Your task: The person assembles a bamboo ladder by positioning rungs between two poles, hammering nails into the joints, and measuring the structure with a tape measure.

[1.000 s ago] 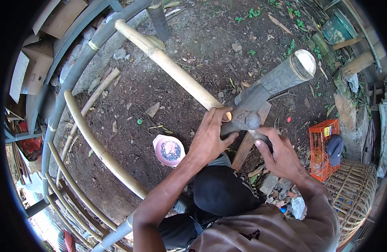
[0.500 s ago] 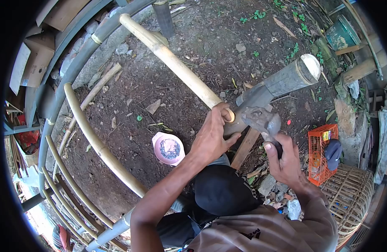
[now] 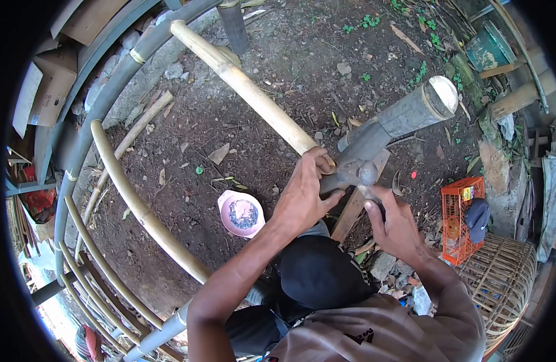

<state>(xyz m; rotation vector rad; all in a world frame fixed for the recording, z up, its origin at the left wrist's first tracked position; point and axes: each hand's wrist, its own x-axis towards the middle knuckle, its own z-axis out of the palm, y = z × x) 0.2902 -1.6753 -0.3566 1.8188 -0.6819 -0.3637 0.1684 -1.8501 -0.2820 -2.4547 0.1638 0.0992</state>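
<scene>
The fingers of my left hand [image 3: 302, 190] curl over the near end of a pale bamboo pole [image 3: 254, 93], and its thumb reaches along the dark grey pole [image 3: 374, 139] that crosses there. My right hand [image 3: 395, 223] is wrapped around the handle of a hammer. The hammer head [image 3: 363, 173] is at the joint of the two poles, close to my left fingertips. Whether a nail is under it is hidden. A pink bowl [image 3: 224, 212] with many nails stands on the soil, left of my left wrist.
Bamboo rails [image 3: 130, 184] and a long grey pole [image 3: 100, 102] curve along the left. On the right are an orange crate [image 3: 453, 226] with a dark cap [image 3: 477, 218], a woven basket [image 3: 501, 277] and a green bucket [image 3: 490, 48]. A wooden plank [image 3: 353, 214] lies below the joint.
My right hand has swung the hammer leftward, bringing its head down to the end of the bamboo pole. My left hand keeps its place there.
</scene>
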